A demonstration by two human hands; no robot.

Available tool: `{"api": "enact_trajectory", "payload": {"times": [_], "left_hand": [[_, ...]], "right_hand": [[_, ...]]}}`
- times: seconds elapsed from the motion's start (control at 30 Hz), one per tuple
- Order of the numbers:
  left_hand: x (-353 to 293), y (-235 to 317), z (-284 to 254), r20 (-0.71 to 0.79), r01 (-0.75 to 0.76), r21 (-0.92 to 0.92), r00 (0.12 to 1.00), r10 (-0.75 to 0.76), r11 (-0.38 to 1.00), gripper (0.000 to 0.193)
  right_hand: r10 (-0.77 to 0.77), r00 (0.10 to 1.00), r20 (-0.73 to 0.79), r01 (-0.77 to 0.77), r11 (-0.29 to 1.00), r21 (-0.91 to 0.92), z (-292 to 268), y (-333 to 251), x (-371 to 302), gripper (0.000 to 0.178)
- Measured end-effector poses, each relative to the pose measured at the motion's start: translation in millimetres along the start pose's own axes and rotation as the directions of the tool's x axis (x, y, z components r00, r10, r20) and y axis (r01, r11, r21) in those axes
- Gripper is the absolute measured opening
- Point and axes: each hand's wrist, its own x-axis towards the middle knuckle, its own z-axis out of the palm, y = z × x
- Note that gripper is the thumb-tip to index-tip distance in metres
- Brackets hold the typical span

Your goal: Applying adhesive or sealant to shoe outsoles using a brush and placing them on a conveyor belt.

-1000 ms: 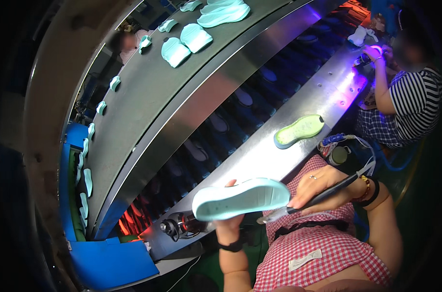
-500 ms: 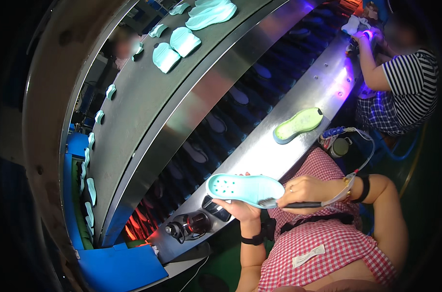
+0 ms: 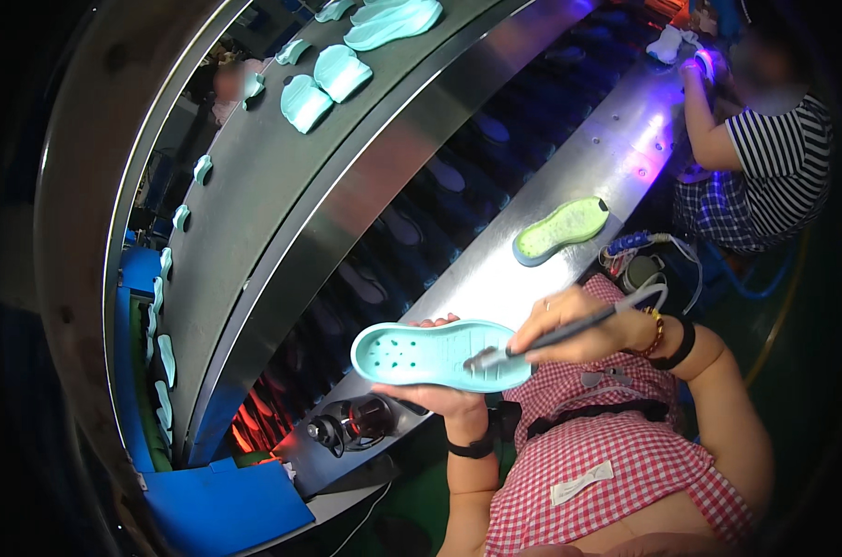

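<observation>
A light-blue shoe sole (image 3: 421, 355) with a raised rim and several holes at its left end lies across my left hand (image 3: 435, 397), whose fingers wrap round its edges from below. My right hand (image 3: 574, 327) grips a dark-handled brush (image 3: 562, 332) fed by a clear tube. The brush's bristles touch the inner face of the sole toward its right end. Beyond my hands, a yellow-green sole with a grey edge (image 3: 562, 230) rests on the metal ledge.
Past the metal ledge (image 3: 592, 153), dark slots show more soles. A curved conveyor belt (image 3: 244, 195) carries several light-blue sole pieces (image 3: 342, 72). A dark bottle (image 3: 370, 420) stands at the ledge's near end, by a blue panel (image 3: 231, 506). A co-worker in a striped shirt (image 3: 778, 148) sits far right.
The sole has shifted left and slightly toward me, turning its inner face more into view. My right hand has lifted, moving the brush from the sole's right edge inward across its face.
</observation>
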Motion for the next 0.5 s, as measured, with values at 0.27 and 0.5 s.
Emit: {"api": "enact_trajectory", "payload": {"times": [0.27, 0.5], "left_hand": [[-1.1, 3.2, 15.3, 0.007, -0.035, 0.103, 0.999, 0.034, 0.994, 0.088], [1.2, 9.2, 25.0, 0.094, 0.029, 0.090, 0.995, -0.038, 0.995, 0.085]], "right_hand": [[0.158, 0.987, 0.000, -0.157, 0.981, 0.113, -11.2, -5.2, -10.3, 0.022], [0.223, 0.967, 0.124, -0.253, 0.783, 0.568, -4.2, 13.4, -16.4, 0.017]]}}
